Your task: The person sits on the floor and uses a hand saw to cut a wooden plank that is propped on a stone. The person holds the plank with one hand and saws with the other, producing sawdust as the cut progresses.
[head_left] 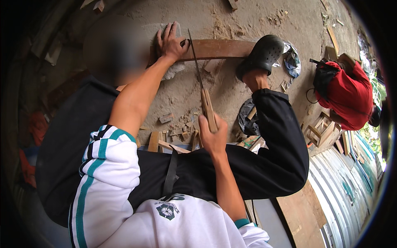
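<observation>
Head view: the right hand (pixel 214 134) clamps the saw handle (pixel 207 104), the left hand (pixel 172 46) rests, fingers apart, on the brown board (pixel 221 49) lying across the right edge of the gray block (pixel 170 73), looking stiff and best held near its ends.

We've two bare hands in play, one left hand (pixel 171 45) and one right hand (pixel 214 134)! We count one saw (pixel 205 99), one curved plank (pixel 225 49), one black clog (pixel 266 51). Off to our right, one person in red (pixel 351 95). Wood scraps (pixel 166 118)? We spot several, too jumbled for an exact tally.
</observation>
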`<state>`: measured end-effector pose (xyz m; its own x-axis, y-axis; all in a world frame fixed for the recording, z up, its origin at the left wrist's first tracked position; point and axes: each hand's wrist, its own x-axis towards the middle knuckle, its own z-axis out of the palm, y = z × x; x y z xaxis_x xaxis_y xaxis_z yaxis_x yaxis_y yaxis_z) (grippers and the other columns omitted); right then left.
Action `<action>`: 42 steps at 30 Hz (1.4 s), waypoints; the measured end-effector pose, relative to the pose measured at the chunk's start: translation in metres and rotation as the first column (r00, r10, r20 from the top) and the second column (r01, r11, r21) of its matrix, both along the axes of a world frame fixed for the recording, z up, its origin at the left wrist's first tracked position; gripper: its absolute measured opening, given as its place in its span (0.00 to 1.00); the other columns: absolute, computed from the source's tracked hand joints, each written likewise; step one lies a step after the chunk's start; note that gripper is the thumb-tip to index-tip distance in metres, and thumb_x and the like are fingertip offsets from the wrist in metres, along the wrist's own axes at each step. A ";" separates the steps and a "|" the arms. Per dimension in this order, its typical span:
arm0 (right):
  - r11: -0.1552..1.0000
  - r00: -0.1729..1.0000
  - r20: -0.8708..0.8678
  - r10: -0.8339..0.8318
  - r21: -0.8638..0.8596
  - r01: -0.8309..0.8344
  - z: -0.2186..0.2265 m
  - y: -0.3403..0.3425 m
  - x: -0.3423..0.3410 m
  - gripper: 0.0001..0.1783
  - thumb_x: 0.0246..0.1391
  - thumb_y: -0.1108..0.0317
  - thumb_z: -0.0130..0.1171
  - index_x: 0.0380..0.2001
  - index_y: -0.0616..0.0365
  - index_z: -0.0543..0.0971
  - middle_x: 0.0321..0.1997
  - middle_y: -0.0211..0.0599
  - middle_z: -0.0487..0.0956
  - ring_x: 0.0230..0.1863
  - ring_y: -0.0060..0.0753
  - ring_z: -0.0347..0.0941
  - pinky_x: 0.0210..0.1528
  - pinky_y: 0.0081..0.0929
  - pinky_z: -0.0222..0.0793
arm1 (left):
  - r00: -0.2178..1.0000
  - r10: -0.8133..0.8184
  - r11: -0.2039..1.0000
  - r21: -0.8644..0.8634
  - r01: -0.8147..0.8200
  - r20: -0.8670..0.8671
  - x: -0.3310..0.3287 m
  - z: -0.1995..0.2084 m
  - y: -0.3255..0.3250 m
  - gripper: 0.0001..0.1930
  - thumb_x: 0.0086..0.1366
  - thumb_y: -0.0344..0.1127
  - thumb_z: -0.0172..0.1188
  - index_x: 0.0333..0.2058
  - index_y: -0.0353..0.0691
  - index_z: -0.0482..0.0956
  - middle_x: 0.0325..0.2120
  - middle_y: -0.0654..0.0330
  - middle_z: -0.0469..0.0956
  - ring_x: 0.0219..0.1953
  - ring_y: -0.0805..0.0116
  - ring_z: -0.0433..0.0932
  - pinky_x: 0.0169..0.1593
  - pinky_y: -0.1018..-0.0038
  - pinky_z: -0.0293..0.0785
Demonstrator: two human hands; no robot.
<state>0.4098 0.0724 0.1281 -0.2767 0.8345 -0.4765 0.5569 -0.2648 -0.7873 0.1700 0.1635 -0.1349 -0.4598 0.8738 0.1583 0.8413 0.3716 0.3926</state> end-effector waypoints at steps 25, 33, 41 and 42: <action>0.999 1.000 0.017 -0.010 0.035 0.009 0.008 -0.010 0.015 0.11 0.56 0.69 0.58 0.23 0.64 0.74 0.15 0.32 0.66 0.21 0.19 0.61 0.25 0.27 0.62 | 1.000 0.004 1.000 -0.009 -0.003 0.026 0.002 0.004 0.000 0.12 0.55 0.49 0.61 0.30 0.52 0.89 0.69 0.49 0.59 0.72 0.54 0.51 0.71 0.49 0.31; 0.999 0.999 0.041 0.024 -0.024 -0.023 -0.004 0.007 -0.005 0.09 0.56 0.69 0.58 0.26 0.64 0.76 0.15 0.34 0.69 0.21 0.18 0.63 0.25 0.27 0.63 | 0.999 0.008 1.000 0.005 -0.008 0.034 -0.001 0.002 -0.001 0.12 0.55 0.49 0.61 0.30 0.52 0.90 0.68 0.49 0.59 0.72 0.54 0.52 0.71 0.48 0.31; 0.998 0.999 0.025 0.047 -0.034 -0.046 -0.024 0.014 -0.003 0.08 0.55 0.70 0.58 0.28 0.65 0.77 0.17 0.29 0.69 0.23 0.16 0.64 0.27 0.24 0.63 | 0.999 0.008 0.999 0.032 -0.009 0.043 0.002 0.000 0.002 0.12 0.55 0.49 0.61 0.29 0.52 0.90 0.68 0.49 0.60 0.72 0.54 0.52 0.71 0.48 0.31; 0.998 0.998 0.023 0.056 -0.037 -0.055 -0.023 0.018 -0.004 0.08 0.56 0.70 0.58 0.29 0.65 0.77 0.19 0.26 0.69 0.24 0.15 0.64 0.27 0.22 0.63 | 0.999 0.006 0.999 0.039 -0.007 0.048 0.000 0.002 0.004 0.12 0.55 0.49 0.61 0.29 0.52 0.90 0.68 0.49 0.60 0.72 0.54 0.52 0.71 0.48 0.31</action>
